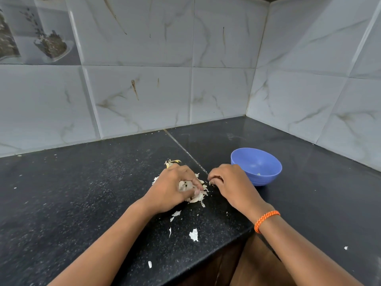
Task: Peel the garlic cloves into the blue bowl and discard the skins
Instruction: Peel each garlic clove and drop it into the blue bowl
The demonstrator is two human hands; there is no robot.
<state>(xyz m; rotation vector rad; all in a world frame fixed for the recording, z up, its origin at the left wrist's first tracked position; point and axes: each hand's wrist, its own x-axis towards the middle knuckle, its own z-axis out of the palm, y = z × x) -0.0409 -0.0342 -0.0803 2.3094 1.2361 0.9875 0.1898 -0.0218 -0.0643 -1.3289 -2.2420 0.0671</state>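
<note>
While the left hand (pixel 175 188) curls over the heap of garlic skins (pixel 195 194), gripping a bunch, the right hand (pixel 225 180) pinches a small scrap just beside it. Just beyond the right hand's knuckles stands the blue bowl (pixel 268 176). Papery, featherlight and brittle, the skins probably scatter easily; gathering them from the pile's edges inward seems best.

Bare forearms, no sleeves; orange braided cord bracelet (pixel 266 220) on right wrist.
</note>
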